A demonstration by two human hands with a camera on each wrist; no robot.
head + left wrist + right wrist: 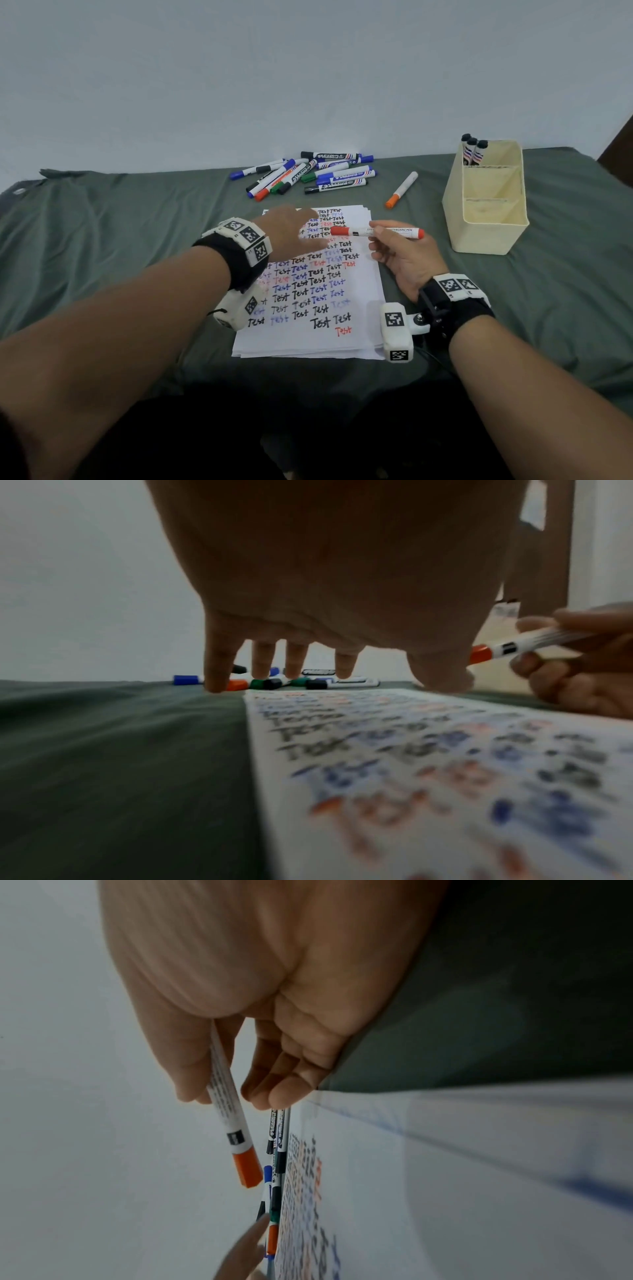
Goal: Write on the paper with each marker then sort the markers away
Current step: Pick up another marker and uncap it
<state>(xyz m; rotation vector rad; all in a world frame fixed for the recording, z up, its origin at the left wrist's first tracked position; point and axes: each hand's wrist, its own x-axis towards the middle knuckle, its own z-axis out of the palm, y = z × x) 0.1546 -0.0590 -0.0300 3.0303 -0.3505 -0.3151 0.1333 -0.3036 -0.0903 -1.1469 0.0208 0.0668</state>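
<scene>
Green cloth (102, 219) covered the whole surface, and on it lay the paper (308, 342), filled with rows of "Test" in black, blue and red. At the far right stood the cream organizer (486, 236), three black-capped markers (472, 150) upright in its back compartment. Behind the paper sprawled the marker pile (305, 173), with one orange-capped marker (401, 190) lying apart between pile and organizer. Both forearms reached in from below. The left hand (291, 233) hovered palm-down over the paper's upper part, fingers (219, 666) straight and spread, grasping nothing. The right hand (404, 257) sat palm-up at the paper's right edge, thumb and fingertips pinching the red marker (376, 232), which was capped, level and held crosswise above the paper, its cap end pointing at the left hand.
</scene>
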